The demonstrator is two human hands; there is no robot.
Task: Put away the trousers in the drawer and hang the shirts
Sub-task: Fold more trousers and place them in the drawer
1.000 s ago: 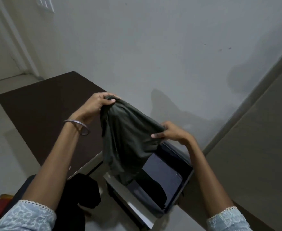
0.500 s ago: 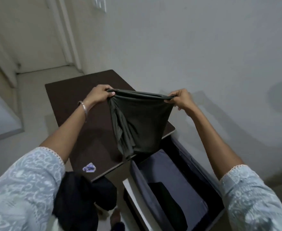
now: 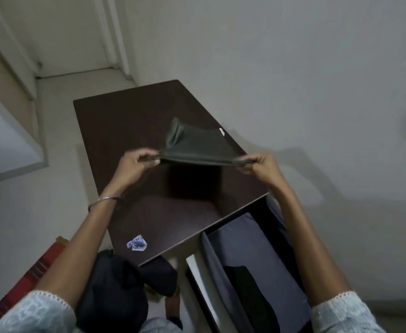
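Dark olive-green trousers are stretched flat above the dark brown table top, their far end flung away from me. My left hand pinches the near edge at its left corner. My right hand pinches the same edge at its right corner. Below my right arm the drawer stands open, lined with grey-blue cloth, and a black garment lies inside it.
A black garment hangs over my left forearm. A small blue-and-white sticker marks the table's near corner. A white wall runs along the right, a door frame at the back, red striped fabric lower left.
The trousers hung down from my hands before; now they are swung up and forward, spread flat over the table. My hands moved apart and lower, and the view shifted left.
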